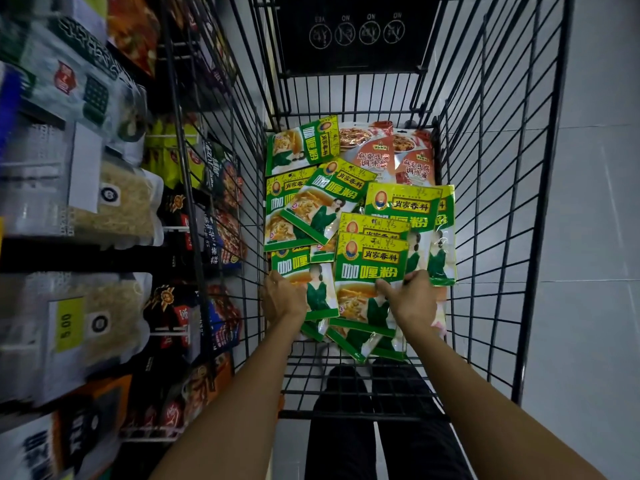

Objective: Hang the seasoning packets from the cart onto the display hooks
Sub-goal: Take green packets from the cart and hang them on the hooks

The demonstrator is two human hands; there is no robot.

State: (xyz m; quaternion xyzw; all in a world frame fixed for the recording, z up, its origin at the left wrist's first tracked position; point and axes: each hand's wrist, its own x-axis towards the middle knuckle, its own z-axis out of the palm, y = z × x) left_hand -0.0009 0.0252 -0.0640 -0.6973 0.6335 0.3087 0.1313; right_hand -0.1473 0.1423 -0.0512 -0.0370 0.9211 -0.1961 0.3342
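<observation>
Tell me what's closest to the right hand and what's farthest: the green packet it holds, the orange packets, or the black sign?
1. The green packet, gripped by the right hand, nearest end.
2. The orange packets, far end of the cart floor.
3. The black sign, higher on the cart's far wall.

The cart [363,416] is matt black metal wire, the seasoning packets [370,268] glossy, crinkled plastic film, the floor [588,237] smooth pale tile, the trousers [339,445] dark matt cloth.
</observation>
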